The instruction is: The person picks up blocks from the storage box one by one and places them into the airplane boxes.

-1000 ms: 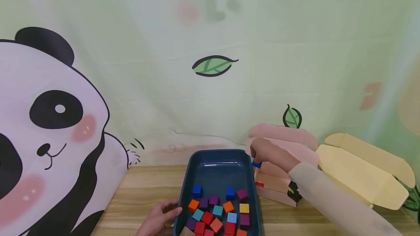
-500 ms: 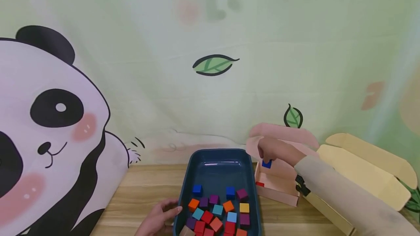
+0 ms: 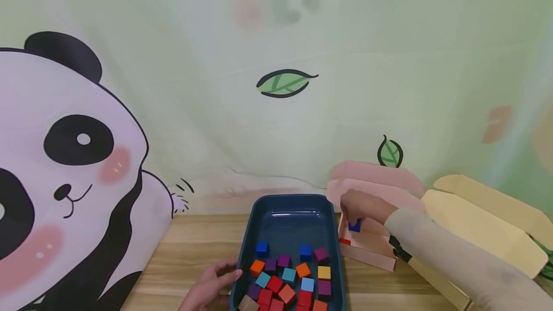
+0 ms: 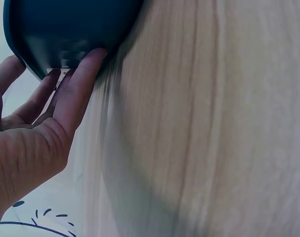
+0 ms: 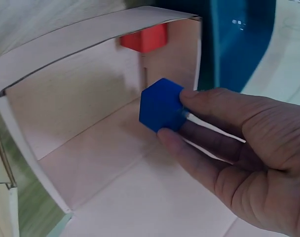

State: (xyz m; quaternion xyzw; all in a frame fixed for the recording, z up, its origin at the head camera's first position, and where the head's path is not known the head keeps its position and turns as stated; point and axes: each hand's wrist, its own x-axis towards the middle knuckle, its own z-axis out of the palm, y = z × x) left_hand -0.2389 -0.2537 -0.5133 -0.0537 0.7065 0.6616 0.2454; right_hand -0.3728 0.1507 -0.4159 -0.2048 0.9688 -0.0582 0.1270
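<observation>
My right hand (image 3: 366, 207) pinches a blue cube (image 5: 160, 104) between thumb and fingertips. It holds the cube inside an open pink cardboard box (image 3: 370, 257), over the box's floor in the right wrist view. A red cube (image 5: 152, 38) lies in one corner of that box. My left hand (image 3: 207, 284) touches the left side of a dark blue tray (image 3: 294, 227), its fairly straight fingers (image 4: 73, 94) against the outer wall and the thumb up at the rim. Several coloured cubes lie in the tray's near half, including blue ones (image 3: 262, 248).
An open yellow cardboard box (image 3: 471, 224) stands right of the pink one, partly behind my right sleeve (image 3: 449, 248). Both box lids lean up at the back. The wooden table (image 3: 194, 234) ends at a printed panda backdrop (image 3: 242, 133).
My right hand has carried the blue cube from the tray's right edge rightward, then down into the pink box. The left hand stays at the tray's side.
</observation>
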